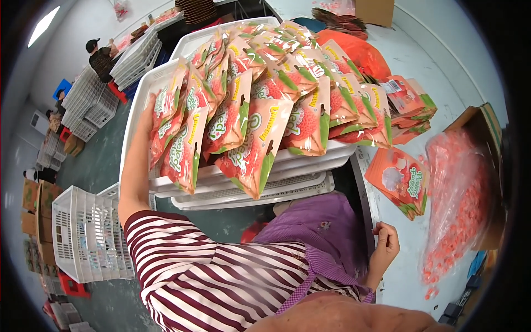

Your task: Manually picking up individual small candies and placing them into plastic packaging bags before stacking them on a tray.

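The left hand (149, 113), fingers hidden and grip impossible to tell, met pouches (260, 135) heaped to its right; the right hand (385, 242), loosely closed, hung beside the surface (412, 252).

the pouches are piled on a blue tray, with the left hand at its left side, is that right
Not quite: the tray is white, not blue, as the head view shows. The pouches are indeed piled on it, with the left hand at its left side.
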A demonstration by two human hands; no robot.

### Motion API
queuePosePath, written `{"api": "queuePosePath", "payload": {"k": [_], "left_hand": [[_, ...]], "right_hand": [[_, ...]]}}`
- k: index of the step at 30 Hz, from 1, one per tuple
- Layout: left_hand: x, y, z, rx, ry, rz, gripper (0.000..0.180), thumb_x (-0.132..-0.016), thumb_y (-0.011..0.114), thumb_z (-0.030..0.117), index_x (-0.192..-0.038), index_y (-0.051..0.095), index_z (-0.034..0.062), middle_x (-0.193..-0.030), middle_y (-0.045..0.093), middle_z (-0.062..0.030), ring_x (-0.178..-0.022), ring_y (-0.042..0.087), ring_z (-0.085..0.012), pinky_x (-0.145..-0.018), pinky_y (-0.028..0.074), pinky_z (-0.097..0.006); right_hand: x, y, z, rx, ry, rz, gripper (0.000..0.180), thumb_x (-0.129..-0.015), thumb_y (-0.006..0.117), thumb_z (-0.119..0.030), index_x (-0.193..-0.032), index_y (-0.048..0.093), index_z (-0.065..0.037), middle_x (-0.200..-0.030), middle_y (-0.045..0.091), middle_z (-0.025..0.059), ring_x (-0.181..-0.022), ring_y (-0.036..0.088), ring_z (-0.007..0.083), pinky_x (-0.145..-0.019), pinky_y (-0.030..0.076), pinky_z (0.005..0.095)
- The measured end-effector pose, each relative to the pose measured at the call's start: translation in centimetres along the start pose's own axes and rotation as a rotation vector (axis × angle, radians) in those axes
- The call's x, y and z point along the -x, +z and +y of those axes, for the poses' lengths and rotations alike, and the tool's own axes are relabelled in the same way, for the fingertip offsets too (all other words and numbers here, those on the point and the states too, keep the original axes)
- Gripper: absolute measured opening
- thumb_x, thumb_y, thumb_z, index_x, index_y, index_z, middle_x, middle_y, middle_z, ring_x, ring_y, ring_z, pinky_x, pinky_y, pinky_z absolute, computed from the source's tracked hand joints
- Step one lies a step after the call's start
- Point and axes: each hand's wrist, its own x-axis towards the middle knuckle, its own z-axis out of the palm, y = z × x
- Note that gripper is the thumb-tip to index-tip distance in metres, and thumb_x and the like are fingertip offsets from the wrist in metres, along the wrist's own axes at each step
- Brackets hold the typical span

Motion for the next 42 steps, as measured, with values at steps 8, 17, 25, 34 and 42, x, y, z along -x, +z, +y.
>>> {"api": "queuePosePath", "payload": {"k": [8,17,25,34,42], "left_hand": [[-1.6,4.5,2.1,0.191,0.183,-0.142,0.064,-0.09,0.036,0.052,-0.135,0.036,0.0054,-0.135,0.038,-0.0114,-0.121,0.036,-0.0184,-0.1,0.025,-0.033],[11.4,16.3,10.5,0.166,0.321,-0.403,0.051,-0.092,0.046,0.035,-0.13,0.041,0.0009,-0.134,0.042,-0.0118,-0.126,0.035,-0.0216,-0.106,0.023,-0.035],[-0.2,2.3,4.1,0.619,0.103,-1.23,0.059,-0.094,0.036,0.041,-0.138,0.027,0.0022,-0.14,0.033,-0.0129,-0.129,0.032,-0.0263,-0.108,0.022,-0.037],[0.6,0.9,9.6,1.213,0.033,-1.523,0.063,-0.095,0.033,0.045,-0.139,0.025,0.0009,-0.143,0.026,-0.0178,-0.134,0.024,-0.0266,-0.11,0.014,-0.038],[23.4,18.8,12.0,0.545,0.949,-1.114,0.046,-0.085,0.053,0.045,-0.108,0.055,0.0057,-0.131,0.042,-0.0208,-0.12,0.035,-0.0492,-0.097,0.034,-0.058]], "right_hand": [[-0.3,0.2,-0.5,0.059,-0.057,-0.006,0.014,-0.09,0.05,-0.007,-0.091,0.058,0.005,-0.087,0.058,0.0089,-0.075,0.053,0.0135,-0.071,0.044,0.0245],[0.0,-1.7,0.9,0.242,-0.018,0.059,0.014,-0.081,0.055,0.001,-0.094,0.059,0.003,-0.089,0.059,0.0105,-0.078,0.057,0.0166,-0.072,0.046,0.0265],[-8.3,-7.1,1.6,0.767,-0.097,0.28,0.047,-0.08,0.064,-0.021,-0.12,0.049,-0.002,-0.112,0.055,0.0151,-0.105,0.05,0.0305,-0.091,0.039,0.0371],[-14.8,-8.1,7.3,1.072,0.252,0.159,0.087,-0.062,0.068,-0.058,-0.132,0.041,-0.014,-0.13,0.044,0.0144,-0.117,0.038,0.0332,-0.095,0.028,0.0485],[-10.3,-7.4,6.8,1.145,0.203,0.11,0.085,-0.068,0.064,-0.055,-0.137,0.033,-0.017,-0.134,0.039,0.0136,-0.114,0.038,0.0308,-0.088,0.026,0.0442]]}}
